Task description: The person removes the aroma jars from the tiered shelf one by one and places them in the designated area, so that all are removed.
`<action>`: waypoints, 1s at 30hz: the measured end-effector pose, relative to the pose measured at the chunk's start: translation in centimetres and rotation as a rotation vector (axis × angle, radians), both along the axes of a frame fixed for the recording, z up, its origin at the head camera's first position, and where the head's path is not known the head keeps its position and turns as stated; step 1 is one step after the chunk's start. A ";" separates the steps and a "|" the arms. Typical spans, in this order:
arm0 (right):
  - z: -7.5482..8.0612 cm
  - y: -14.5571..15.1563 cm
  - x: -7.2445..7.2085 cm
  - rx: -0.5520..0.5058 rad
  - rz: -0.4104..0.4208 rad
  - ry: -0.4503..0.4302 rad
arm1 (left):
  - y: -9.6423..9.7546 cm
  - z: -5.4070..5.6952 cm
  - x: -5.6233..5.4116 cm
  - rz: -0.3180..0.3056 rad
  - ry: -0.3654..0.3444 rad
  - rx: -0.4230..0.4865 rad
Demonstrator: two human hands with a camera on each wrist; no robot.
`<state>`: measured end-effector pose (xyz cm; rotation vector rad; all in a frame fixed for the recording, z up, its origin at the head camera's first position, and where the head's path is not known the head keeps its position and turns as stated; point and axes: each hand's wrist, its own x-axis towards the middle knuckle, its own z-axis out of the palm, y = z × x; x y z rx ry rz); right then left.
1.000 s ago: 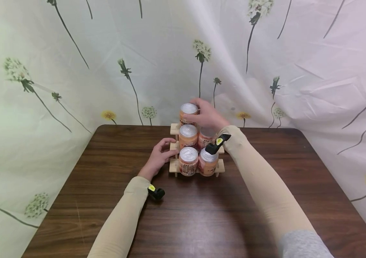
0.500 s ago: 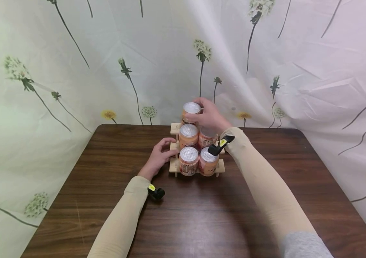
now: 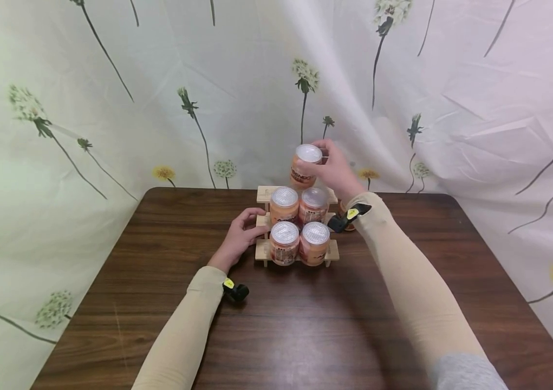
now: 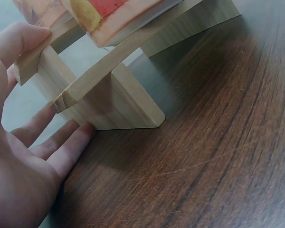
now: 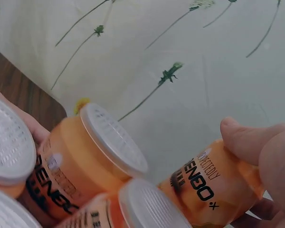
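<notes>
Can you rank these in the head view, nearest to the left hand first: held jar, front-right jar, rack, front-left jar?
1. Rack: the left hand touches its left end.
2. Front-left jar: front row, left side.
3. Front-right jar: front row, right side.
4. Held jar: toward the back, in the right hand.

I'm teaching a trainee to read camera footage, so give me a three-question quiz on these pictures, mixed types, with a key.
1. In the head view, how many jars stand on the lowest step of the wooden rack?
2. True or false: the left hand holds a jar.
3. The right hand grips:
A) a spoon
B) an orange jar with a pale lid
C) a folded cloth

Key:
1. Two.
2. False; it touches the wooden rack.
3. B.
</notes>
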<state>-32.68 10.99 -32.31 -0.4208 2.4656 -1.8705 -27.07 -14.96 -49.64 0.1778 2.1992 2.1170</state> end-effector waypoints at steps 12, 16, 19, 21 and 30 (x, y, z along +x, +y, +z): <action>0.2 2.4 0.3 -0.134 -0.091 0.066 | 0.0 0.1 0.0 0.005 0.007 0.003; 0.1 3.2 0.2 -0.182 -0.117 0.096 | 0.1 0.2 0.0 0.001 0.003 0.000; -0.1 4.1 0.1 -0.207 -0.132 0.116 | 0.1 0.1 -0.1 -0.001 -0.003 -0.002; -0.2 4.6 0.1 -0.216 -0.147 0.126 | 0.0 0.1 -0.1 0.000 -0.007 -0.003; -0.8 6.9 0.5 -0.226 -0.231 0.116 | 0.0 0.1 0.0 0.000 -0.011 -0.005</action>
